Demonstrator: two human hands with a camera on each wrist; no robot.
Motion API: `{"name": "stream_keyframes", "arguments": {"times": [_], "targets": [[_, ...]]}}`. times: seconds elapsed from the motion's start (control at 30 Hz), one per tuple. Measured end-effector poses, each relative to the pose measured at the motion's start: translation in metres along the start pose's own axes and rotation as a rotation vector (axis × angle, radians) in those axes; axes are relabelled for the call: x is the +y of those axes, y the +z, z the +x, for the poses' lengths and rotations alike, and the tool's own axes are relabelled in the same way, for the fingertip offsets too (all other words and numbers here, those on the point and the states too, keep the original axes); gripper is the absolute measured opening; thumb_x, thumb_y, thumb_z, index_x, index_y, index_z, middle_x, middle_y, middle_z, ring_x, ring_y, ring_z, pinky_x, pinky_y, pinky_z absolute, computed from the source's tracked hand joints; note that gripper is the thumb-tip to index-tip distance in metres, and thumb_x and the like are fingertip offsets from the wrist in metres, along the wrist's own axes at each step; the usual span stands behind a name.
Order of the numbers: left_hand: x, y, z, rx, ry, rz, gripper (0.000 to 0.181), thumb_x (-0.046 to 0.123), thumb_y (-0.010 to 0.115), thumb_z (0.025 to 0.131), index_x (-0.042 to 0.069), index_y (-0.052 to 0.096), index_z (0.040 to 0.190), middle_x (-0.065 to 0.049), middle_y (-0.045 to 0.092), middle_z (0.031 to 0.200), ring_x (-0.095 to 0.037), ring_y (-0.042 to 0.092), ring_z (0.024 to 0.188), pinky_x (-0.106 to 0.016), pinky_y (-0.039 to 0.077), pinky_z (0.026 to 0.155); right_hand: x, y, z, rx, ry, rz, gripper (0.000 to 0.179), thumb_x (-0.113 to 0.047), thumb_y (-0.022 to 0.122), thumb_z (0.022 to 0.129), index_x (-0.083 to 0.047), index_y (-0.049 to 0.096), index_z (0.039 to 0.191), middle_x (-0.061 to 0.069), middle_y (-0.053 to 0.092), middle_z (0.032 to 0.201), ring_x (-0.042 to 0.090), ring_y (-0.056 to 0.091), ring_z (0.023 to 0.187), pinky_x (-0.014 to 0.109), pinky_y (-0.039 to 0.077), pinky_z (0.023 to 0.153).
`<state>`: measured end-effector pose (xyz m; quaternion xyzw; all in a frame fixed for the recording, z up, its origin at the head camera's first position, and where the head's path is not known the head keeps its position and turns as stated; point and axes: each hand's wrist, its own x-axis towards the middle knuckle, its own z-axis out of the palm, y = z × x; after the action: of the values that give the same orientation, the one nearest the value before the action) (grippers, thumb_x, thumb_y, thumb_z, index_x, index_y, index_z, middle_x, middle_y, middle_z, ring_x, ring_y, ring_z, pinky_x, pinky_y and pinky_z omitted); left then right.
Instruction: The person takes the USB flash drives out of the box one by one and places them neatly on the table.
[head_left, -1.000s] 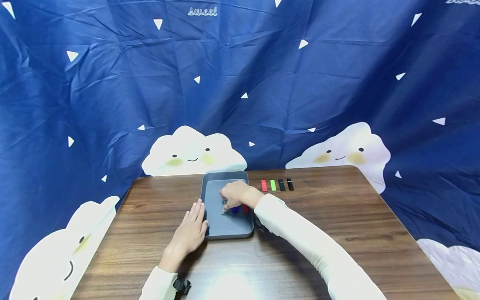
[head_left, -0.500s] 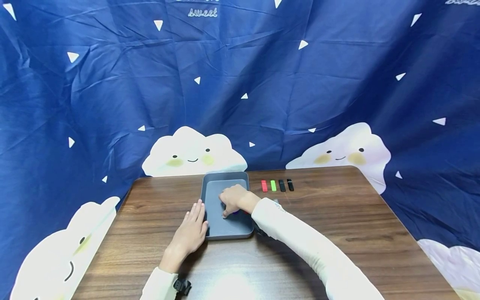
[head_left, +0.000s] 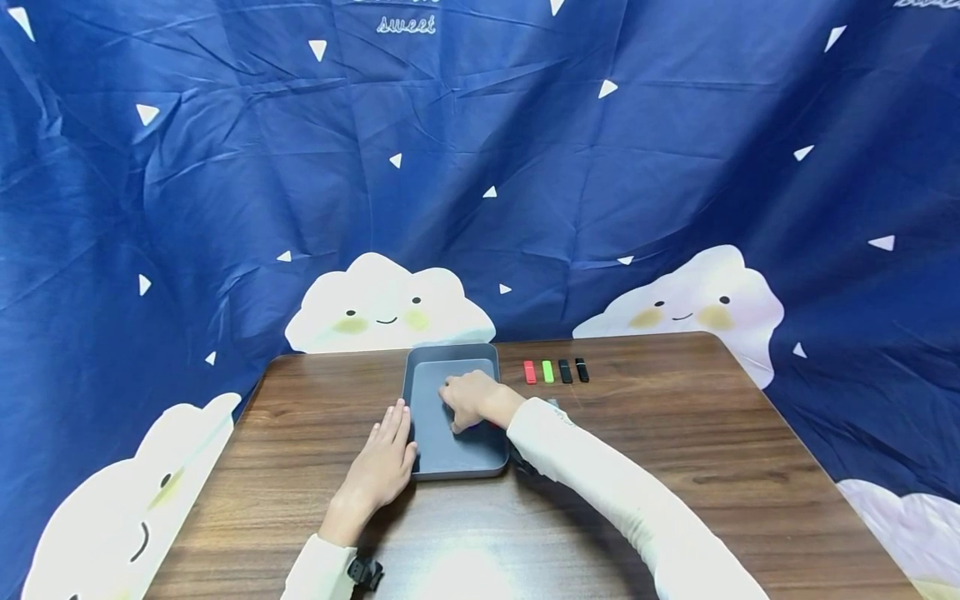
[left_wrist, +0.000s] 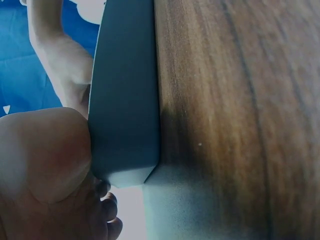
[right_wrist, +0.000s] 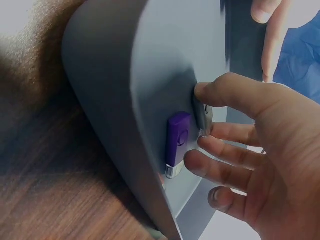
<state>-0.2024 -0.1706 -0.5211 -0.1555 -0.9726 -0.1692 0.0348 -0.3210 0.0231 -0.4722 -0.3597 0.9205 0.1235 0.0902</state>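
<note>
A grey rectangular tray (head_left: 459,475) stands on the table, with USB sticks on its floor. Inside it, my right hand (head_left: 474,397) pinches a grey USB stick (right_wrist: 204,116) between thumb and fingers; in the right wrist view the stick lies close to the tray floor. A purple USB stick (right_wrist: 178,139) with a bare metal plug lies beside those fingers. In the head view my hand mostly covers it, and a sliver of red shows under the wrist. My left hand (head_left: 377,469) rests with straight fingers along the tray's left rim.
Behind the right forearm, a red USB stick (head_left: 530,372), a green one (head_left: 548,371), a dark grey one (head_left: 566,371) and a black one (head_left: 582,370) stand in a row. Something small and pale (head_left: 553,402) peeks out beside the sleeve. A blue curtain (head_left: 480,208) hangs behind the table.
The right hand has shifted slightly toward me, and its thumb a little right; the grey stick visible under it earlier is now hidden in the head view. The left hand has stayed put.
</note>
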Motion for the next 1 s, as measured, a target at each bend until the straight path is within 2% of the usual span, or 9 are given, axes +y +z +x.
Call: {"name": "stream_keyframes", "arguments": {"times": [0.23, 0.4, 0.5, 0.63, 0.83, 1.0], "targets": [[-0.006, 0.007, 0.001, 0.035, 0.023, -0.002, 0.061, 0.019, 0.046, 0.11, -0.011, 0.033, 0.161, -0.028, 0.029, 0.172, -0.048, 0.032, 0.158, -0.065, 0.032, 0.127, 0.002, 0.004, 0.0, 0.014, -0.019, 0.025, 0.069, -0.055, 0.08, 0.089, -0.018, 0.064, 0.144, 0.003, 0.066, 0.138, 0.02, 0.071, 0.11, 0.04, 0.061, 0.098], [-0.008, 0.01, 0.002, 0.029, 0.021, 0.014, 0.061, 0.021, 0.045, 0.111, -0.01, 0.031, 0.162, -0.027, 0.027, 0.173, -0.046, 0.031, 0.16, -0.064, 0.032, 0.128, 0.004, 0.003, -0.003, 0.046, -0.034, 0.042, 0.058, -0.051, 0.081, 0.087, -0.019, 0.067, 0.134, 0.002, 0.065, 0.133, 0.019, 0.07, 0.099, 0.04, 0.062, 0.091], [-0.006, 0.009, 0.002, 0.019, 0.013, 0.031, 0.062, 0.023, 0.044, 0.112, -0.009, 0.031, 0.163, -0.025, 0.026, 0.174, -0.044, 0.03, 0.161, -0.062, 0.031, 0.129, 0.006, 0.002, -0.004, 0.065, -0.038, 0.04, 0.051, -0.05, 0.082, 0.086, -0.021, 0.067, 0.125, 0.001, 0.064, 0.128, 0.018, 0.067, 0.092, 0.039, 0.061, 0.087], [-0.002, 0.003, 0.001, 0.011, 0.006, 0.003, 0.06, 0.019, 0.047, 0.111, -0.012, 0.033, 0.161, -0.029, 0.028, 0.172, -0.047, 0.03, 0.16, -0.064, 0.031, 0.128, 0.007, 0.001, -0.007, 0.08, -0.054, 0.028, 0.046, -0.05, 0.082, 0.087, -0.023, 0.066, 0.119, -0.001, 0.063, 0.123, 0.016, 0.064, 0.085, 0.037, 0.06, 0.081], [0.002, -0.002, -0.001, -0.02, -0.014, 0.013, 0.06, 0.019, 0.047, 0.113, -0.012, 0.031, 0.162, -0.027, 0.026, 0.173, -0.045, 0.028, 0.161, -0.062, 0.029, 0.13, 0.008, -0.003, -0.014, 0.106, -0.07, 0.029, 0.046, -0.05, 0.082, 0.087, -0.023, 0.066, 0.12, -0.003, 0.061, 0.118, 0.015, 0.059, 0.077, 0.034, 0.058, 0.073], [0.002, -0.001, -0.001, -0.019, -0.013, 0.023, 0.06, 0.019, 0.047, 0.113, -0.012, 0.032, 0.162, -0.027, 0.026, 0.174, -0.045, 0.028, 0.161, -0.061, 0.03, 0.13, 0.011, -0.006, -0.021, 0.14, -0.084, 0.052, 0.048, -0.048, 0.082, 0.086, -0.022, 0.068, 0.123, -0.002, 0.061, 0.118, 0.015, 0.057, 0.074, 0.033, 0.054, 0.068]]}}
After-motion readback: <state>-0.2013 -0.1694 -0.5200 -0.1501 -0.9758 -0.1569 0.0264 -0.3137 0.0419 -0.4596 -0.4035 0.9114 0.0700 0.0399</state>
